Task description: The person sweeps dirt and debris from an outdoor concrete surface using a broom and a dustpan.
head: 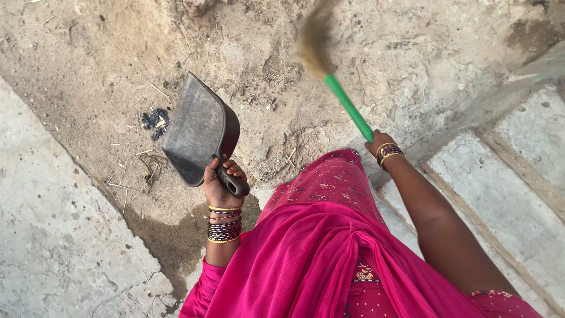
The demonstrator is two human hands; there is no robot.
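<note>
Pink sari (329, 259); L hand (219, 184) w/ dustpan (197, 126), R hand (378, 141) w/ broom (329, 65)

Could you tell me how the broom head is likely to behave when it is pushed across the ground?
The broom head looks like soft, blurred bristles, so it probably bends and splays. The thin green handle in the right hand suggests it is light. It seems unlikely to roll.

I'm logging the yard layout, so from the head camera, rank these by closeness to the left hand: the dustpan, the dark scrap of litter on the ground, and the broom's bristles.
1. Dustpan: its handle is gripped in the left hand.
2. Dark scrap of litter: on the dirt, left of the dustpan's blade.
3. Broom bristles: up at the top, on the green stick held by the right hand.
</note>
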